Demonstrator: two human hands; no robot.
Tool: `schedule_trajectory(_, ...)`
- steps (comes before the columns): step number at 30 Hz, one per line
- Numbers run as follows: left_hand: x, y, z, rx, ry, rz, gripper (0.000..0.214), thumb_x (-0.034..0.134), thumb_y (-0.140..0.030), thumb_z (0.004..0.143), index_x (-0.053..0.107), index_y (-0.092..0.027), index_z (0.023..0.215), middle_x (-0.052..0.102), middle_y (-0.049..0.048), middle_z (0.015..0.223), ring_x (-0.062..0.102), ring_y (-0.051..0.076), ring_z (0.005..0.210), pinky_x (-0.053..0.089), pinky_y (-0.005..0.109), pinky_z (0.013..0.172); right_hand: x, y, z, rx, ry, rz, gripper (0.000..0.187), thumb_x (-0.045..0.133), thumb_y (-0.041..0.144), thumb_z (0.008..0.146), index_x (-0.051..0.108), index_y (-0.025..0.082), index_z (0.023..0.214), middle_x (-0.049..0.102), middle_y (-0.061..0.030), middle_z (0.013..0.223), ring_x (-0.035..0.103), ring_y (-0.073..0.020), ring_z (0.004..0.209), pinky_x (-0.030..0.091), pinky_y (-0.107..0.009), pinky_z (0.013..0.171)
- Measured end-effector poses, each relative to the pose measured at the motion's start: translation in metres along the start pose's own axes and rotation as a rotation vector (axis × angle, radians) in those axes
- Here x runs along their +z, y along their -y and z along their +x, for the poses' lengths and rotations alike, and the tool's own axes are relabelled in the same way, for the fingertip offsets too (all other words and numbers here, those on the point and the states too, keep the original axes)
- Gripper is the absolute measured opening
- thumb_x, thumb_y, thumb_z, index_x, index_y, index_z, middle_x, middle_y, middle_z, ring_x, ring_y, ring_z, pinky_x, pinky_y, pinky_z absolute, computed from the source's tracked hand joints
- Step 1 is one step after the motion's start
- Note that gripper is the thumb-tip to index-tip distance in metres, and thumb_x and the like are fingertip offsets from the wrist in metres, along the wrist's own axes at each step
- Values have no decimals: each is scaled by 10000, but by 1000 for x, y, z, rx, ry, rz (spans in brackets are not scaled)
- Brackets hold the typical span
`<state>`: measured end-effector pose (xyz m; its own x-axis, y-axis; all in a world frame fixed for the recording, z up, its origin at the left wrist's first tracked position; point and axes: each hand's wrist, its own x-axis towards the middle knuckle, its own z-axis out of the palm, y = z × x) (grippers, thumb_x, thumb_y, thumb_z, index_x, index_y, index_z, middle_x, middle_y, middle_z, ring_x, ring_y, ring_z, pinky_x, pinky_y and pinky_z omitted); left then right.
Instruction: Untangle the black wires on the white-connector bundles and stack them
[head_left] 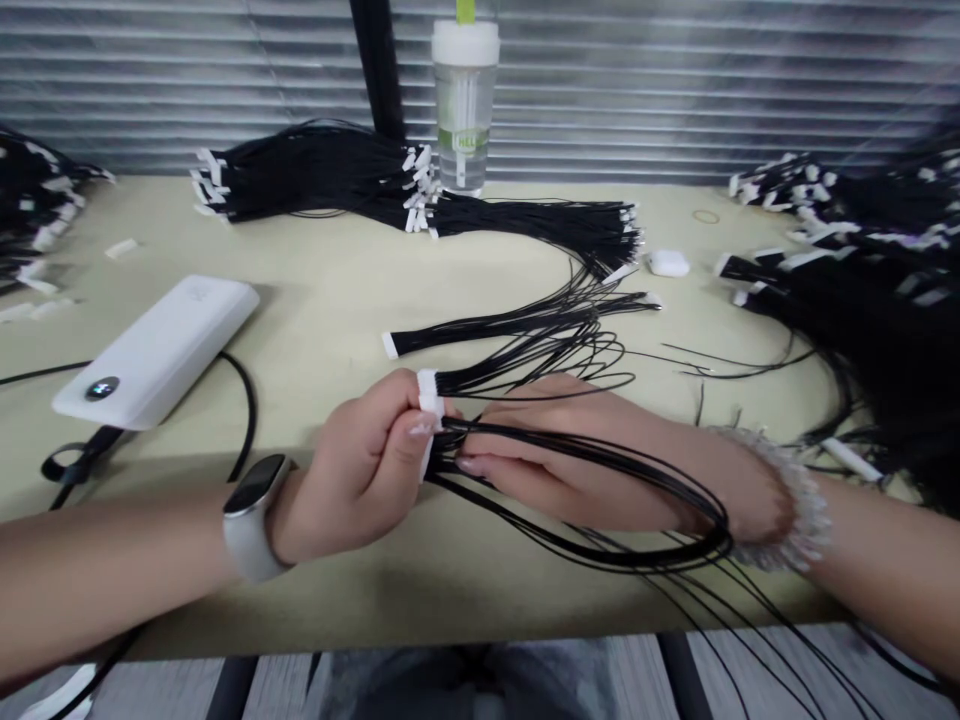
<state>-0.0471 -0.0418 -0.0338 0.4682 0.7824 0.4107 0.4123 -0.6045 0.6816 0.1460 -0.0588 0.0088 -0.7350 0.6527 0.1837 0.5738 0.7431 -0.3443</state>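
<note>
My left hand point(360, 475) pinches a white connector point(429, 398) at the end of a bundle of thin black wires point(600, 510). My right hand point(600, 470) is closed around those same wires just right of the connector; they loop over its back and trail off the table's near edge. A second harness with a white connector point(390, 345) lies flat on the table just beyond my hands.
A white power bank point(161, 345) with a black cable lies at the left. Piles of black harnesses point(322, 180) fill the back, the far left and the right point(885, 300). A clear bottle point(465, 100) stands at the back; a small white case point(667, 263) lies nearby.
</note>
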Motion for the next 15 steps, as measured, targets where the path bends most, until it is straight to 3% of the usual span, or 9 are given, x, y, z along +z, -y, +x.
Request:
schedule_trajectory(3,0,-1,1,-7,1,8,260,308,-321,903,493,-194,773,543,19,662,486,126,583,391,245,528,-3,4,2,28,72,-15,244,326,234,893,564,183,876,621,-13,907,554,-122,832,422,-278,784)
schedule_trajectory(6,1,-1,3,-9,-31,38,240,327,-284,900,491,-186,756,502,5,622,443,109,540,382,233,518,-5,7,6,101,124,-23,230,314,210,883,533,187,815,604,3,884,521,-103,722,413,-253,676)
schedule_trajectory(11,4,-1,10,-69,-53,6,232,338,-283,901,504,-182,773,533,3,677,491,109,605,402,218,552,-11,3,1,104,69,-219,171,421,203,782,491,185,626,501,27,609,367,-79,528,300,-229,496)
schedule_trajectory(15,6,-4,12,-141,-18,-66,252,334,-321,903,500,-184,773,548,-1,677,511,108,609,414,216,556,-40,-11,-11,177,269,-92,232,461,143,740,425,160,511,316,63,424,173,-32,417,170,-180,363)
